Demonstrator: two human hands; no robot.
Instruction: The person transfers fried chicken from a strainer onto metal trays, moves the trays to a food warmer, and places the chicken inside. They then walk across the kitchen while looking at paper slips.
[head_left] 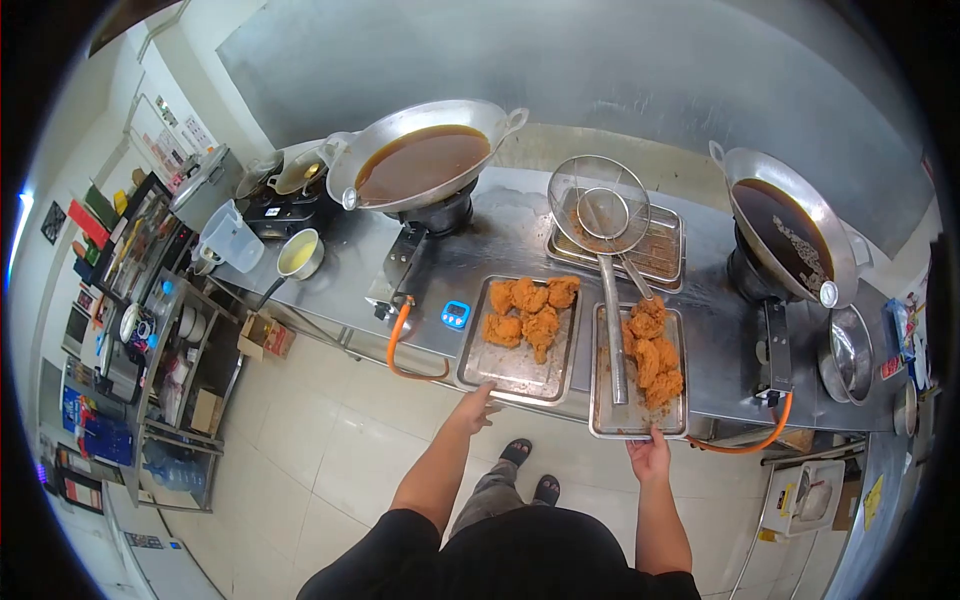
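My left hand (474, 410) is at the near left corner of a metal tray (510, 378), fingers apart and fingertips at its rim. Several pieces of fried chicken (525, 315) lie toward that tray's far side. With my right hand (651, 456) I grip the near rim of a second metal tray (638, 426), thumb on top and the other fingers partly hidden beneath. More fried chicken (655, 360) is heaped along this tray's right side. A long-handled strainer (613, 340) rests its handle in it, beside the chicken. Another, smaller strainer (603, 213) overlaps the large strainer's mesh.
A wok of brown oil (425, 165) stands on a burner at the back left, another wok (785, 235) at the right. A blue timer (455, 315) sits left of the trays. Behind them is a rack tray (660, 250). Orange hoses (398, 345) hang at the counter's front edge.
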